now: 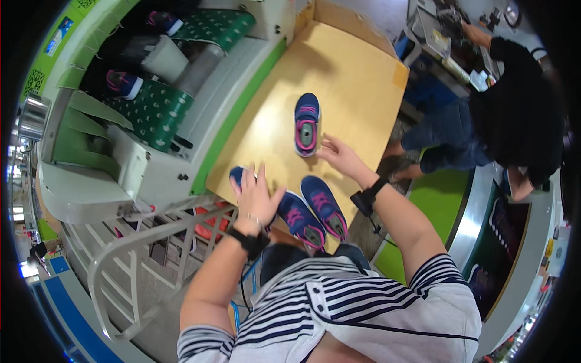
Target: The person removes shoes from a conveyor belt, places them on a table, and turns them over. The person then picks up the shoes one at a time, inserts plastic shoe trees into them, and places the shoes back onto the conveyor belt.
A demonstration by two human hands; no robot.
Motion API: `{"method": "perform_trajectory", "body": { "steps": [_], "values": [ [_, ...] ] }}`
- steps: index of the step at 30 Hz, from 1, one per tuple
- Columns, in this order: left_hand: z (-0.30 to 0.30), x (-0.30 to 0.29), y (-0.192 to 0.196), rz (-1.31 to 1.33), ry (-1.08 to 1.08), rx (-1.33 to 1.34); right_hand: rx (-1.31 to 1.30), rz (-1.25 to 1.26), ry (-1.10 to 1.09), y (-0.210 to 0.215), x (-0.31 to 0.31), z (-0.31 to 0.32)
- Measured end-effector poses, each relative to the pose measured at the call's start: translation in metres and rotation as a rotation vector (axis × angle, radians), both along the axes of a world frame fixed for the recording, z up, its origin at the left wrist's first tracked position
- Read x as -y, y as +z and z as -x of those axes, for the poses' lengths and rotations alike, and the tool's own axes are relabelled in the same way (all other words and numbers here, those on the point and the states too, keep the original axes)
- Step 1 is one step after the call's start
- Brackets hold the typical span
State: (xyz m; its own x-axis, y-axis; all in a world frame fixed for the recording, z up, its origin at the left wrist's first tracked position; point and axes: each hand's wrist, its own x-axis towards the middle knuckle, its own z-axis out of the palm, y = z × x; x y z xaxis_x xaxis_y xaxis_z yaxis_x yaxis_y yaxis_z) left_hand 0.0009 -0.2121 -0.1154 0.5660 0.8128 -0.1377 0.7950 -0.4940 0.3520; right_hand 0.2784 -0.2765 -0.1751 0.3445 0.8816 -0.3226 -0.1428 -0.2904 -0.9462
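A navy sneaker with a pink lining (pixel 307 115) lies on the wooden tabletop (pixel 357 78), its toe pointing away from me. By its heel is my right hand (pixel 342 158), fingers apart and reaching toward it; whether they touch it I cannot tell. My left hand (pixel 255 199) spreads its fingers over another navy shoe (pixel 236 174), which it mostly hides. Between my hands, close to my body, two more navy sneakers with pink laces, a left one (pixel 293 213) and a right one (pixel 327 202), lie side by side at the near edge.
Left of the tabletop, a machine (pixel 145 172) has green dotted belts (pixel 163 115) carrying shoes. A white metal rack (pixel 130 266) stands below it. To the right, another person (pixel 514 109) in a black top works beside a conveyor with shoes. A raised wooden edge (pixel 357 24) bounds the far side.
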Motion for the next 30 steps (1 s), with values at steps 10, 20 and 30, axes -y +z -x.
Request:
{"method": "perform_trajectory", "body": {
  "steps": [10, 20, 30],
  "values": [
    [-0.149, -0.091, -0.086, 0.295, 0.06, 0.661, 0.476, -0.109, 0.293, 0.037, 0.156, 0.085],
    [-0.044, -0.097, 0.112, 0.49, 0.489, 1.527, 0.049, -0.202, -0.115, 0.095, 0.048, 0.002],
    [0.031, -0.237, 0.121, -0.501, 0.84, 0.866, 0.916, -0.667, 0.069, 0.189, -0.359, 0.052]
  ]
}}
